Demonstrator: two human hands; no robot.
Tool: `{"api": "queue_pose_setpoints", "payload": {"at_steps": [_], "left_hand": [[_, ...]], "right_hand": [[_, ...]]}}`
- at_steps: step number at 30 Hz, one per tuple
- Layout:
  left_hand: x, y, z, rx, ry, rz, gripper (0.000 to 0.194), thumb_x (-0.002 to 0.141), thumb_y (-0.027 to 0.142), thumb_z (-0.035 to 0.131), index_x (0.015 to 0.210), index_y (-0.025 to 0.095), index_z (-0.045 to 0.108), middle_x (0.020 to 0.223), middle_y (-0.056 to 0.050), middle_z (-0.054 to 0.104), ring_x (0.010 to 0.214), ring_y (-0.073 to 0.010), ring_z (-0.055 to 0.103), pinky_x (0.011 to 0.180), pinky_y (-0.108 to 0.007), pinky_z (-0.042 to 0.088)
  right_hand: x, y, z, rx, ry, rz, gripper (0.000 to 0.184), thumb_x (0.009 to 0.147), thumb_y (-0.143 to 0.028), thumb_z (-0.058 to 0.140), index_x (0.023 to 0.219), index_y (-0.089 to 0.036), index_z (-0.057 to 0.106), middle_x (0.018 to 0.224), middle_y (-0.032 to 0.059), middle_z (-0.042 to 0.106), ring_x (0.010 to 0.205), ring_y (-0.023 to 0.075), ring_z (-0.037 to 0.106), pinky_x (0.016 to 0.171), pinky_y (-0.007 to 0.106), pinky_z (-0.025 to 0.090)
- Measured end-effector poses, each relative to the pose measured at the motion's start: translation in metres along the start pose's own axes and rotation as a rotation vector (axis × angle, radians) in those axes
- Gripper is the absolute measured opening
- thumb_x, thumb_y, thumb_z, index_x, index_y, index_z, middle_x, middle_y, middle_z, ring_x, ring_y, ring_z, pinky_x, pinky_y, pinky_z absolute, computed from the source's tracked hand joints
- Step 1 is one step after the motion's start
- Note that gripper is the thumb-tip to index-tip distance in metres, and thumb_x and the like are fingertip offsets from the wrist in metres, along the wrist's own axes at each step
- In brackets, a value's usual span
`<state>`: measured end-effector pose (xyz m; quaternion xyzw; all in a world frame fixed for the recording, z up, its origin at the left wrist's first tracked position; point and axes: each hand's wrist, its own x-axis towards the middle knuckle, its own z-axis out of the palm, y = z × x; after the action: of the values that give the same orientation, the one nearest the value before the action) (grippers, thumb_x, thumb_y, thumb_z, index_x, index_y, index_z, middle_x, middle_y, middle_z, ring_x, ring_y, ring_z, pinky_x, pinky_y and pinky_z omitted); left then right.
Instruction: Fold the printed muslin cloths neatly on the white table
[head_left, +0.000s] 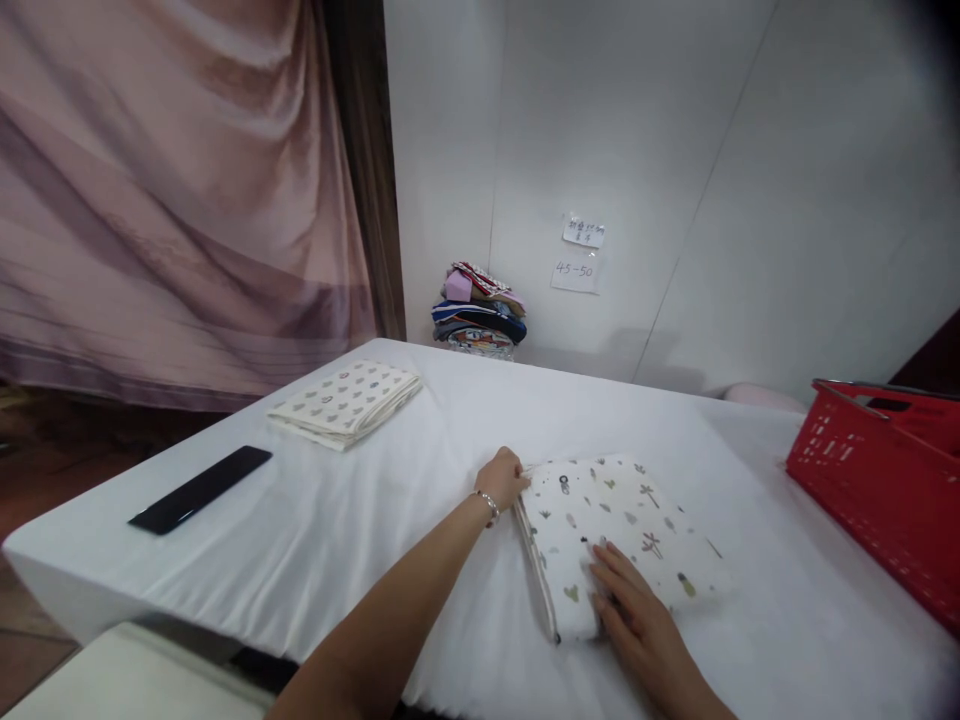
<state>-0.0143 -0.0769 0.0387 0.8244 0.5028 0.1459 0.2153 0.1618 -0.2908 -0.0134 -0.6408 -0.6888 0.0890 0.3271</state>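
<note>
In front of me on the white-covered table lies a folded white cloth (622, 510) printed with small palm trees, hearts and pineapples. My left hand (502, 480), with a bracelet at the wrist, pinches the cloth's far left corner. Resting on top near the cloth's front edge is my right hand (634, 610), its fingers stretched out and somewhat spread. A second folded cloth (349, 400), cream with small grey-green prints, lies farther back on the left, apart from both hands.
A flat black object (201, 490) lies by the table's left side. At the right edge stands a red plastic basket (885, 490). Behind the table rises a pile of folded fabrics (480, 315) against the wall, near paper notes (576, 270). A pink curtain (187, 180) hangs at left.
</note>
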Motion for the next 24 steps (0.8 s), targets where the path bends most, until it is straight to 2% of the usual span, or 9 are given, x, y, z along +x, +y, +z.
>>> {"api": "queue_pose_setpoints", "payload": {"at_steps": [4, 9, 15, 19, 21, 24], "left_hand": [[-0.010, 0.001, 0.002, 0.019, 0.077, 0.097, 0.007, 0.079, 0.025, 0.050, 0.082, 0.022, 0.056, 0.103, 0.001, 0.053, 0.075, -0.0099, 0.055, 0.066, -0.023, 0.039], [-0.017, 0.003, 0.003, -0.002, 0.085, 0.010, 0.010, 0.080, 0.027, 0.049, 0.081, 0.022, 0.057, 0.099, 0.001, 0.054, 0.078, -0.0110, 0.055, 0.069, -0.024, 0.039], [-0.024, 0.003, 0.005, 0.008, 0.082, 0.175, 0.010, 0.081, 0.023, 0.047, 0.084, 0.024, 0.057, 0.101, 0.001, 0.056, 0.090, -0.0126, 0.052, 0.074, -0.023, 0.039], [-0.019, -0.001, 0.010, -0.093, 0.177, 0.019, 0.008, 0.079, 0.027, 0.052, 0.080, 0.022, 0.059, 0.100, 0.000, 0.057, 0.095, -0.0142, 0.051, 0.076, -0.024, 0.039], [-0.013, -0.002, 0.011, -0.109, 0.181, -0.063, 0.008, 0.077, 0.027, 0.055, 0.078, 0.021, 0.059, 0.099, -0.001, 0.058, 0.098, -0.0158, 0.050, 0.078, -0.025, 0.040], [-0.006, -0.002, 0.011, -0.093, 0.157, -0.111, 0.015, 0.073, 0.027, 0.058, 0.086, 0.021, 0.060, 0.100, -0.002, 0.059, 0.100, -0.0175, 0.048, 0.079, -0.025, 0.040]], "right_hand": [[0.000, 0.000, 0.001, 0.002, 0.014, -0.009, 0.036, 0.086, -0.036, 0.046, 0.119, -0.025, 0.056, 0.132, 0.0043, 0.045, 0.126, 0.0240, 0.034, 0.102, 0.045, 0.036], [0.000, 0.000, 0.003, -0.006, 0.011, -0.005, 0.035, 0.086, -0.036, 0.047, 0.117, -0.024, 0.058, 0.132, 0.0045, 0.046, 0.125, 0.0250, 0.036, 0.101, 0.046, 0.037], [0.000, 0.001, 0.003, -0.014, -0.002, -0.012, 0.034, 0.086, -0.036, 0.046, 0.116, -0.024, 0.058, 0.131, 0.0045, 0.047, 0.125, 0.0249, 0.036, 0.101, 0.046, 0.037], [0.001, -0.002, 0.001, -0.015, -0.009, -0.006, 0.034, 0.086, -0.036, 0.046, 0.116, -0.024, 0.058, 0.131, 0.0045, 0.047, 0.126, 0.0245, 0.035, 0.102, 0.046, 0.036], [0.001, -0.004, 0.001, -0.012, -0.003, -0.009, 0.034, 0.086, -0.036, 0.046, 0.115, -0.024, 0.059, 0.131, 0.0047, 0.047, 0.125, 0.0248, 0.036, 0.101, 0.047, 0.036], [0.001, -0.005, 0.000, -0.012, -0.001, -0.013, 0.034, 0.086, -0.036, 0.046, 0.115, -0.024, 0.059, 0.130, 0.0050, 0.048, 0.125, 0.0251, 0.036, 0.101, 0.047, 0.037]]}}
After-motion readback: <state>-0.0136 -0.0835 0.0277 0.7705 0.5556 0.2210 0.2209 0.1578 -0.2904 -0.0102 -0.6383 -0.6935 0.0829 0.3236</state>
